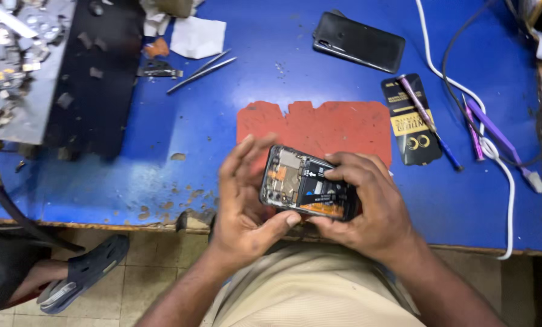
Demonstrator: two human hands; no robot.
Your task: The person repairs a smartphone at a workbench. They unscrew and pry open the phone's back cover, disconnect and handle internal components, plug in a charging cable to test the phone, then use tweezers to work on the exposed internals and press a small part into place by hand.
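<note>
- The blue table carries everything; its near edge is chipped and worn, and the work goes on just above that edge, about the middle of its length.
- A red mat lies flat near the table's centre, bare, just beyond the hands.
- A tray of small loose parts sits at the far left corner, with a dark panel beside it.
- The opened smartphone is held over the near edge, back cover off, so the circuit board, battery and an orange flex strip are exposed; judging by that, opening is done and the inside work remains.
- A black back cover lies toward the far edge, right of centre, well apart from the phone.
- The left hand cups the phone's left end, thumb under its lower edge, fingers spread loosely upward.
- The right hand closes around the phone's right end, fingers pressing on the battery area.
- A black card, a thin screwdriver across it, purple pry tools and a white cable lie toward the right edge.
- Metal tweezers lie untouched toward the far edge, left of centre.
</note>
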